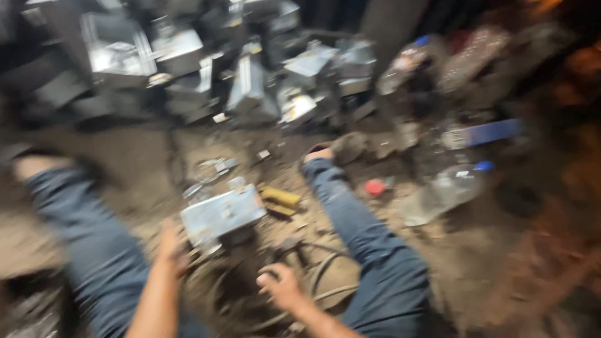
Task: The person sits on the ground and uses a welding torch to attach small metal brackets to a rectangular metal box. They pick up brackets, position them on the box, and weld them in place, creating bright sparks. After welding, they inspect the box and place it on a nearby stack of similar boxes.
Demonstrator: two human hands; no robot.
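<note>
Head view: the left hand [170, 247] is pressed against a flat grey metal box [222, 214] on the dirt between the legs; the right hand [280, 286] is curled, its grip blurred. Two clear plastic bottles [443, 191] are seen nearby.

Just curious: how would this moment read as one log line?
left hand: at metal box | right hand: near cable | grips: blurred | ground: bottle, red cap

Flat box [222, 216]: dull grey sheet metal, scuffed. Stacked housings [188, 62]: bright, reflective sheet metal. Bottle [444, 191]: clear glossy plastic. Trouser legs [369, 238]: blue denim cloth. Floor [494, 263]: rough, matt earth.
</note>
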